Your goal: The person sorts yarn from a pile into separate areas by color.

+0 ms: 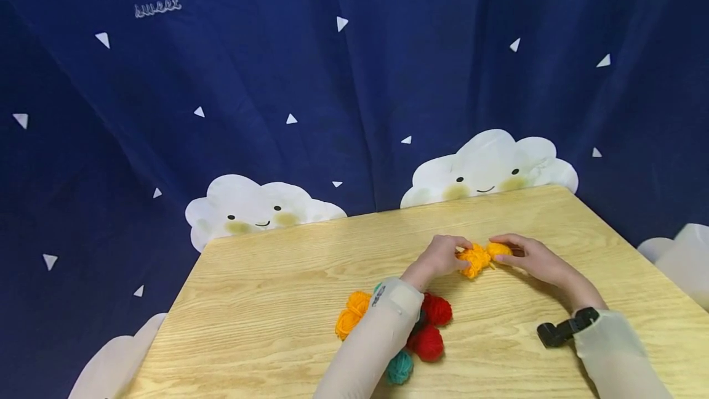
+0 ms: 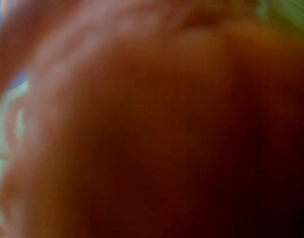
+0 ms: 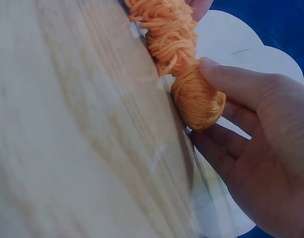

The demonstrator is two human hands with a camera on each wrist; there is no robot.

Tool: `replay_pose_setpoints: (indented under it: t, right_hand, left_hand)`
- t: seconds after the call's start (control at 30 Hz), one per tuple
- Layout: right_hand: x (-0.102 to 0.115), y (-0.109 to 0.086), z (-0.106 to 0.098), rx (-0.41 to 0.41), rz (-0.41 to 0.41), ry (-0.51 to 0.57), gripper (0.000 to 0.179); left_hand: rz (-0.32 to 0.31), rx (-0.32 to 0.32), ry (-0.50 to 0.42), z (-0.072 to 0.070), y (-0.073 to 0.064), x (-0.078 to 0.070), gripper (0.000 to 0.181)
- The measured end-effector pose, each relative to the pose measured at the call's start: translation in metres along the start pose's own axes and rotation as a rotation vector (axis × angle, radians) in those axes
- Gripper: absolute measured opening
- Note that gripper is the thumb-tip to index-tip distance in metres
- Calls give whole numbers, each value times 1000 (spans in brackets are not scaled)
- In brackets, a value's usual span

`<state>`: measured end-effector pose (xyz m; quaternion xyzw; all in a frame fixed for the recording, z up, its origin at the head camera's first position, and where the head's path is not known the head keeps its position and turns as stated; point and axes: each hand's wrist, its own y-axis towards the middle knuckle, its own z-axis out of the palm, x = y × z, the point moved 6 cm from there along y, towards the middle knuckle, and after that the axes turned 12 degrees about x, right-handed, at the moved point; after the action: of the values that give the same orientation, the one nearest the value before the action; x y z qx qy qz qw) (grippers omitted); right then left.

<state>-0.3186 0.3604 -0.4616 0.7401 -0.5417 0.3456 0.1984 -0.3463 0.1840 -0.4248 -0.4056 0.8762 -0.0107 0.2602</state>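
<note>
Indoor, likely a home room, child's-bedroom style; could be a dressed-up filming corner, can't tell which. Clock from head view centre. Main cue: dark-blue curtain [image 1: 310, 79], vertical folds, filling 9 through 12 to 3 o'clock. Nursery print: small white triangles [image 1: 341, 23] scattered over it, white lettering [image 1: 157, 7] "smile sweet" between 10 and 11, smiling blush-cheeked clouds [image 1: 490, 171] at 3 and about 8, more cloud shapes at the side edges. Plain light wood-grain table [image 1: 249, 300] at 6, far edge right up by the curtain. Orange yarn [image 1: 474, 260] at 4, household craft stuff. Right wrist view: same wood grain, blue-and-white backdrop. Left wrist view: too blurred.
</note>
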Motion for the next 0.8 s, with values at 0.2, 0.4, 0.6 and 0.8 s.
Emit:
replay_pose_setpoints:
  t: [0.2,0.4,0.6,0.8]
  right_hand:
    - [0,0,1,4,10,8,57]
    - [0,1,1,10,14,15,58]
    - [-1,2,1,14,12,19,58]
    - [-2,2,1,19,22,16,59]
  left_hand:
    - [21,-4,15,-1,-2,3,42]
    - [27,0,-37,-6,-8,3,43]
    - [63,-16,-19,-17,-16,0,45]
    - [99,-32,-78,-23,-24,5,45]
